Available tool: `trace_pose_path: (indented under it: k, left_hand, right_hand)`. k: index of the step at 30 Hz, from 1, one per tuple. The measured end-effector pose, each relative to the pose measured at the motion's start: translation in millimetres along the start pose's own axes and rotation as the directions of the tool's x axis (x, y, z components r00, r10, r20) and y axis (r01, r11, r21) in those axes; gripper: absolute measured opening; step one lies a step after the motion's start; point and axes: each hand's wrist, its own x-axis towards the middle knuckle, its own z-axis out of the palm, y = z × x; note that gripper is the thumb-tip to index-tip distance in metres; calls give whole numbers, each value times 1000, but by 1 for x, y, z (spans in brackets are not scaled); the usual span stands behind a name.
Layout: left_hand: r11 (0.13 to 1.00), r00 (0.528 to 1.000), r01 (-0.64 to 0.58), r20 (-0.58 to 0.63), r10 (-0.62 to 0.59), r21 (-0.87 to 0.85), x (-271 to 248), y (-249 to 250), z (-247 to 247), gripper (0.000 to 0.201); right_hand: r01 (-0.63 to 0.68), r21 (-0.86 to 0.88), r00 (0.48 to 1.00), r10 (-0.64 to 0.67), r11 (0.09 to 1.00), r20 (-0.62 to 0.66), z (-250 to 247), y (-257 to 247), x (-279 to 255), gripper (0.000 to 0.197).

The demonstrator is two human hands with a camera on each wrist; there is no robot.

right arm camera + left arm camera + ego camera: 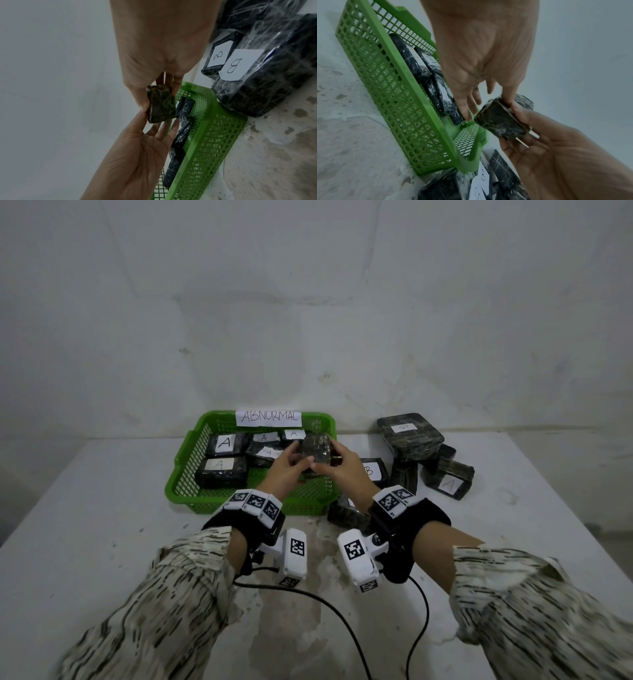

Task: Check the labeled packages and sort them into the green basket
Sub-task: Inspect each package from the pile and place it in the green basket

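Above green basket (178, 474), both hands' grip on package (317, 451), B-labelled packages (257, 81) beside.

Left hand (481, 54) and right hand (556, 155) holding dark wrapped package (500, 120), green basket (399, 94) of packages beside

— Where can we pass into the green basket (178, 474)?

— Its near right part shows bare mesh floor; five A-labelled packages (224, 445) fill the left side and the back. Our left hand (291, 470) and right hand (337, 467), meeting on a small wrapped package (317, 453), hang over that bare part.

— And to the right?

— Crowded: a B-labelled package (373, 470) lies just beside the basket's right wall, with a stack of dark packages (411, 436) behind it and an A-labelled one (448, 484) further right.

— The left?

— We have bare table (85, 491) beside the basket, and near our wrists only two black cables (342, 621).
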Motion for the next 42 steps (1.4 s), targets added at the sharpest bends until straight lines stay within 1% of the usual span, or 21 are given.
trace_pose_path:
  k: [1, 2, 3, 5, 8, 9, 10, 12, 14, 16, 19, 21, 24, 27, 28, 30, 32, 34, 37, 40, 42]
  left_hand:
    - [999, 998, -25, -64, 27, 25, 0, -1, -1, 64]
    - [998, 992, -46, -119, 51, 39, 0, -1, -2, 64]
    - [997, 987, -65, -146, 70, 42, 0, 0, -3, 60]
    - [996, 991, -78, -102, 83, 49, -1, 4, -3, 51]
    - [999, 999, -34, -15, 34, 0, -5, 10, 1, 35]
    - [999, 1000, -7, 13, 7, -47, -6, 11, 2, 34]
    - [996, 999, 14, 42, -10, -85, -8, 13, 3, 34]
    - [992, 996, 13, 84, -3, -124, -8, 11, 5, 33]
    - [990, 996, 9, 89, 3, -140, -7, 9, 7, 27]
    - [990, 996, 20, 88, -8, -136, -6, 7, 8, 22]
    - [993, 997, 29, 79, -20, -111, -5, 5, 10, 24]
    - [996, 998, 9, 63, -3, -89, -4, 3, 11, 23]
    - [997, 998, -6, 54, 10, -77, -3, 3, 10, 29]
    - [994, 996, 14, 88, -5, -104, -4, 7, 9, 32]
    - [993, 994, 27, 105, -15, -118, -4, 8, 9, 32]
    - [994, 992, 34, 123, -21, -107, -5, 9, 9, 30]
    - [996, 993, 25, 119, -15, -89, -5, 10, 9, 30]
    - [994, 994, 23, 109, -11, -103, -5, 9, 8, 30]
    - [993, 995, 28, 102, -16, -112, -3, 8, 6, 29]
    - [994, 994, 33, 107, -22, -101, -3, 8, 6, 26]
    - [993, 994, 36, 107, -24, -110, -4, 9, 6, 26]
  right_hand:
    - [-2, 18, 1000, 2, 1000, -4, 1, -1, 0, 57]
    - [-27, 62, 999, 28, 998, -21, 3, -2, 0, 59]
    - [-54, 120, 997, 60, 991, -44, 4, -2, 1, 60]
    - [-89, 174, 990, 106, 981, -95, 4, -1, 4, 53]
    - [-92, 98, 990, 101, 991, -97, 0, -1, 7, 33]
    - [-98, 92, 991, 106, 991, -85, 0, -1, 8, 31]
    - [-100, 94, 991, 107, 991, -76, 1, 0, 8, 35]
    - [-99, 49, 991, 102, 994, -83, 2, 2, 9, 46]
    - [-101, -30, 992, 98, 994, -80, 1, 2, 11, 49]
    - [-86, -51, 992, 81, 995, -94, 0, 3, 11, 41]
    - [-50, -65, 990, 41, 997, -136, -1, 5, 10, 26]
    - [-44, -87, 989, 31, 995, -145, 1, 7, 10, 24]
    - [-84, -22, 986, 80, 996, -148, 2, 6, 10, 29]
    - [-125, 73, 981, 135, 989, -140, -2, 2, 11, 32]
    - [-120, 77, 981, 130, 990, -146, -2, 2, 11, 30]
    - [-99, 21, 982, 101, 995, -160, -4, 1, 12, 27]
    - [-109, 17, 982, 110, 994, -152, -4, 1, 12, 26]
    - [-132, 66, 984, 139, 989, -113, -5, 0, 10, 34]
    - [-116, 60, 992, 119, 991, -51, -8, 1, 8, 49]
    - [-72, 12, 996, 73, 997, -59, -8, 4, 9, 50]
    - [-67, 6, 996, 67, 998, -58, -8, 4, 10, 52]
